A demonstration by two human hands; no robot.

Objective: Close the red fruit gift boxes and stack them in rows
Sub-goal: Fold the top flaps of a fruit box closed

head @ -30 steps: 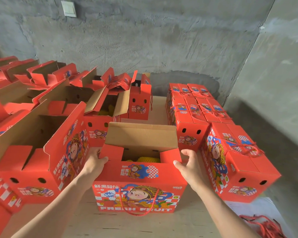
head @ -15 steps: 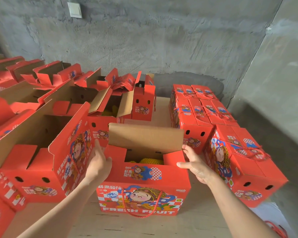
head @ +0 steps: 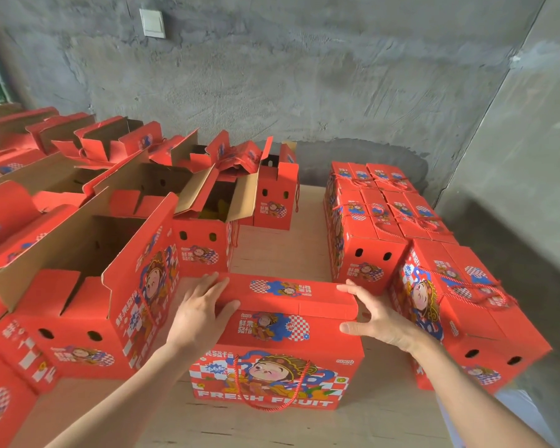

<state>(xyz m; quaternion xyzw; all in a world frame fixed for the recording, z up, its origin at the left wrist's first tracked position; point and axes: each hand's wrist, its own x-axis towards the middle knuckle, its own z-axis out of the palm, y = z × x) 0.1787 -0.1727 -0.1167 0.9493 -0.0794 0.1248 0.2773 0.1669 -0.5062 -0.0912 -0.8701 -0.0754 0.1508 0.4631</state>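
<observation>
A red fruit gift box (head: 274,357) with a cartoon figure and "FRESH FRUIT" stands in front of me, its red top flaps (head: 282,297) folded down. My left hand (head: 201,313) lies flat on the left end of the top, fingers spread forward. My right hand (head: 377,318) presses the right end of the flaps, thumb on the near side. A red cord handle (head: 274,400) hangs down the box's front. Closed boxes (head: 374,221) stand in rows at the right, and another closed box (head: 466,315) sits tilted beside my right hand.
Several open red boxes (head: 78,286) with raised flaps fill the left side back to the grey concrete wall (head: 304,85). One open box (head: 214,227) shows yellow fruit inside. A strip of the wooden surface (head: 278,253) lies between the open and closed groups.
The brown rear flap that stood upright has been folded down over the box. Both hands moved from the box's sides onto its top, and the fruit inside is now covered.
</observation>
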